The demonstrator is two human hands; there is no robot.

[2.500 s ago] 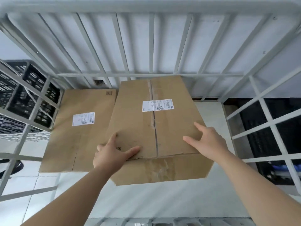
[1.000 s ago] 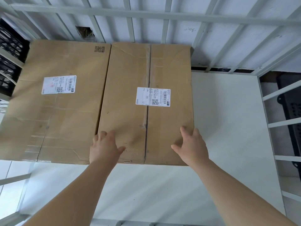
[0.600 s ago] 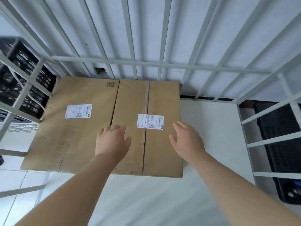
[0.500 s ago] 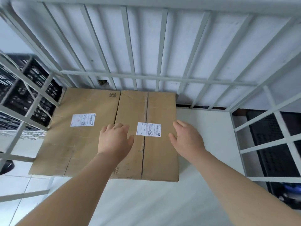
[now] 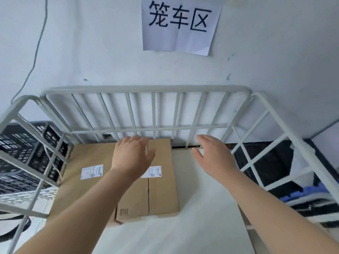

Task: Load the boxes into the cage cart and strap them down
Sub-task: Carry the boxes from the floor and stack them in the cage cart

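Boxes [image 5: 161, 195] abut in cage cart [image 5: 146, 88], crates [image 5: 22, 143] outside — left hand [image 5: 132, 156], right hand [image 5: 212, 158] grip wide.

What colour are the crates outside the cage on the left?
Black. The stacked plastic lattice crates show best in the head view.

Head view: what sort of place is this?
Probably a warehouse or parcel-sorting area: a cage cart holds labelled cardboard boxes, black crates stand beside it, and a wall sign reads 笼车区.

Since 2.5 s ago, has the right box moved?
Yes. The right box went down and back; now flat beside the left box, at the back rail.
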